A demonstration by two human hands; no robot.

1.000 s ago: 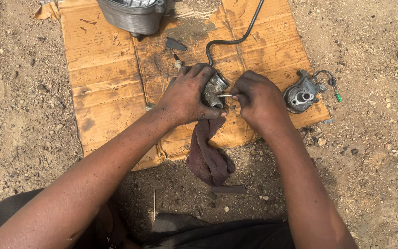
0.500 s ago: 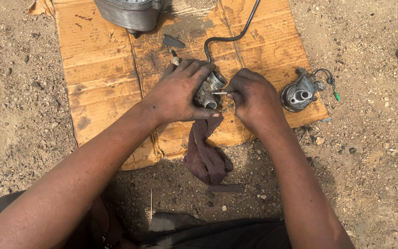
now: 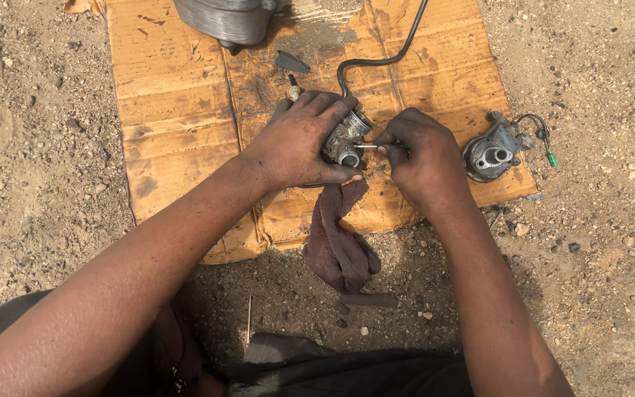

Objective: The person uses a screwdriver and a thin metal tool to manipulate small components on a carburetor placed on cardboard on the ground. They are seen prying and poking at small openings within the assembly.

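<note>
Hands have drifted slightly left since earlier. Left hand (image 3: pixel 299 143) clasps the small metal carburetor body (image 3: pixel 345 138) above the cardboard (image 3: pixel 178 110); right hand (image 3: pixel 420 154) pinches a thin pin (image 3: pixel 365 147) against its opening.

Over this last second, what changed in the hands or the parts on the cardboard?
Almost nothing: the left hand still grips the small metal part, and the right hand keeps the thin pin at its opening. The rag, hose and second metal part stayed put.
</note>
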